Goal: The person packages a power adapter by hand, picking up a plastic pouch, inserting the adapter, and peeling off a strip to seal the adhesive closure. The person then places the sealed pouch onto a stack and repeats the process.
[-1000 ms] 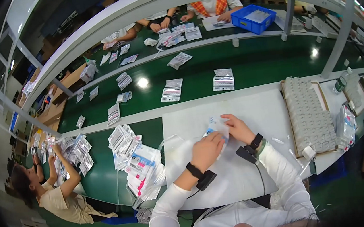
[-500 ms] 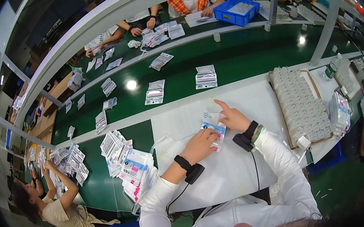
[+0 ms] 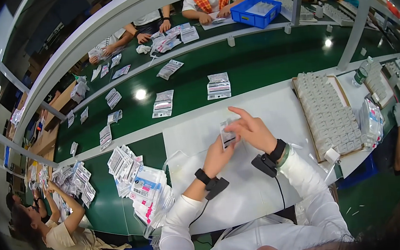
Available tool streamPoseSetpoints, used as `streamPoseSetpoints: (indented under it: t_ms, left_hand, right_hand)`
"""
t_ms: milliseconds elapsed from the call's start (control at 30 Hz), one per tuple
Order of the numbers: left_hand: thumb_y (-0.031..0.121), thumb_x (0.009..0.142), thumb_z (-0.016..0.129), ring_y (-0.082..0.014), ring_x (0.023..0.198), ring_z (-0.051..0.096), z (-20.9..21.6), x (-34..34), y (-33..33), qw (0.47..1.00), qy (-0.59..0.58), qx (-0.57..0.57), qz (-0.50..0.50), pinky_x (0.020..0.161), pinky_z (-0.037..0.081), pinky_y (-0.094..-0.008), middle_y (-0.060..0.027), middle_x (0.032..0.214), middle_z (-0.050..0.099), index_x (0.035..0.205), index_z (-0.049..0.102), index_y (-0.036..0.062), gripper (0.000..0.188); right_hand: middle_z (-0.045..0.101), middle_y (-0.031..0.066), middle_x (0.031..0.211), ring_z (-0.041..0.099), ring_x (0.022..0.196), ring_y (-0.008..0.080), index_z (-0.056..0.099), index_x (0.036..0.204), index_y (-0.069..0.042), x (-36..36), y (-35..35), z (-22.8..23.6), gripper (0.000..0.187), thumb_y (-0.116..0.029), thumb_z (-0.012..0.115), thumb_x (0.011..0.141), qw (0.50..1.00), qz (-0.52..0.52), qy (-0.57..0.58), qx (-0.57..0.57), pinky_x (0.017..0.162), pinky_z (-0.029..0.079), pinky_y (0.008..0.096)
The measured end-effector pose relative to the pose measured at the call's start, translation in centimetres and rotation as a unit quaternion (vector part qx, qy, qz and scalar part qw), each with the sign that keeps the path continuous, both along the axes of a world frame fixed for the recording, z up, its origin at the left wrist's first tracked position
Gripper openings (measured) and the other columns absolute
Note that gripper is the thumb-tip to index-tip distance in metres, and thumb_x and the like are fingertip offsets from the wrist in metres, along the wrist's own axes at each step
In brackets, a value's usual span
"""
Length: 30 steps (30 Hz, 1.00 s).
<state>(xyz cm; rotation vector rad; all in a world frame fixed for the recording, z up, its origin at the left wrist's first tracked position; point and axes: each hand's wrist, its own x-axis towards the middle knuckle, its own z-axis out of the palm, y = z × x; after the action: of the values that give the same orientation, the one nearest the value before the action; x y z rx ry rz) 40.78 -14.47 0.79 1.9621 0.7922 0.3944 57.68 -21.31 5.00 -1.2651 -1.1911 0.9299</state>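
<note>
Over the white work sheet [image 3: 246,184], my left hand [image 3: 217,158] grips the lower end of a small flat plastic pouch [image 3: 227,135], its greyish-white side with fine print facing up. My right hand [image 3: 256,132] is just right of it, index finger stretched away and another fingertip on the pouch's upper part; the thumb is mostly hidden. To the left of my arms lies a heaped pile of similar pouches [image 3: 148,184], some with blue and pink print. Both wrists wear black bands with small black boxes.
At right stands a tray of small white blocks [image 3: 329,115], with stacked pouches [image 3: 371,122] and a bottle [image 3: 361,74] beyond. Single pouches [image 3: 163,103] lie on the green belt [image 3: 271,60]. Co-workers sit across and at left; a blue bin [image 3: 256,14] is opposite. A metal frame [image 3: 365,17] arches overhead.
The pouch has turned from its blue-and-pink face to its greyish side and looks more upright. My left hand has shifted to its lower end. Belt items appear slightly further left.
</note>
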Motion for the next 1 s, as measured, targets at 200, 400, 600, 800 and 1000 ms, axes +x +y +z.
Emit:
streamPoseSetpoints:
  t_ms: [200, 400, 600, 800, 1000]
  left_hand:
    - [0.016, 0.088, 0.069, -0.0316, 0.11, 0.06, -4.2, 0.4, 2.2, 0.97, -0.147, -0.187, 0.038, 0.098, 0.045, -0.0349, -0.0168, 0.119, 0.062, 0.134, 0.046, -0.0007, 0.054]
    - [0.012, 0.083, 0.07, -0.0344, 0.107, 0.059, -3.4, 0.0, 1.3, 0.923, -0.087, 0.349, 0.135, 0.097, 0.046, -0.041, -0.0175, 0.112, 0.062, 0.129, 0.048, -0.0006, 0.053]
    - [0.02, 0.081, 0.072, -0.0357, 0.101, 0.059, -3.3, 1.7, 0.3, 0.943, 0.099, 0.309, -0.073, 0.089, 0.047, -0.0439, -0.0136, 0.106, 0.063, 0.116, 0.057, 0.0016, 0.042]
    - [0.023, 0.083, 0.07, -0.0326, 0.097, 0.06, -0.9, 3.1, 1.4, 0.906, 0.192, 0.338, -0.168, 0.086, 0.048, -0.0428, -0.0103, 0.101, 0.063, 0.099, 0.066, 0.0058, 0.024]
    - [0.019, 0.085, 0.066, -0.0275, 0.097, 0.063, -3.4, 0.4, 0.5, 0.947, 0.082, 0.256, -0.177, 0.08, 0.051, -0.0398, -0.0081, 0.103, 0.066, 0.094, 0.068, 0.0084, 0.014]
  right_hand:
    - [0.071, 0.0171, 0.096, 0.068, 0.087, 0.0346, 0.05, 0.133, -0.006, 3.5, 1.5, -5.2, 0.053, -0.023, 0.069, 0.086, 0.918, -0.165, -0.336, 0.129, 0.075, 0.054, 0.0414]
    - [0.068, 0.0141, 0.104, 0.067, 0.083, 0.0353, 0.051, 0.13, -0.007, 2.7, 0.9, -7.4, 0.053, -0.018, 0.069, 0.082, 0.925, -0.07, -0.365, -0.075, 0.076, 0.054, 0.0424]
    - [0.065, 0.0145, 0.107, 0.064, 0.092, 0.0353, 0.058, 0.122, -0.008, 1.8, 0.9, -7.2, 0.045, -0.012, 0.069, 0.078, 0.876, -0.146, -0.459, -0.004, 0.082, 0.053, 0.0412]
    - [0.06, 0.0133, 0.124, 0.054, 0.119, 0.0302, 0.063, 0.118, -0.006, 4.3, 2.7, -9.5, 0.042, -0.009, 0.071, 0.076, 0.891, 0.102, -0.429, 0.109, 0.097, 0.048, 0.0389]
    - [0.05, 0.0103, 0.142, 0.039, 0.137, 0.0296, 0.054, 0.134, -0.005, 5.8, 3.6, -11.2, 0.063, -0.023, 0.074, 0.077, 0.889, 0.249, -0.368, 0.111, 0.11, 0.038, 0.0404]
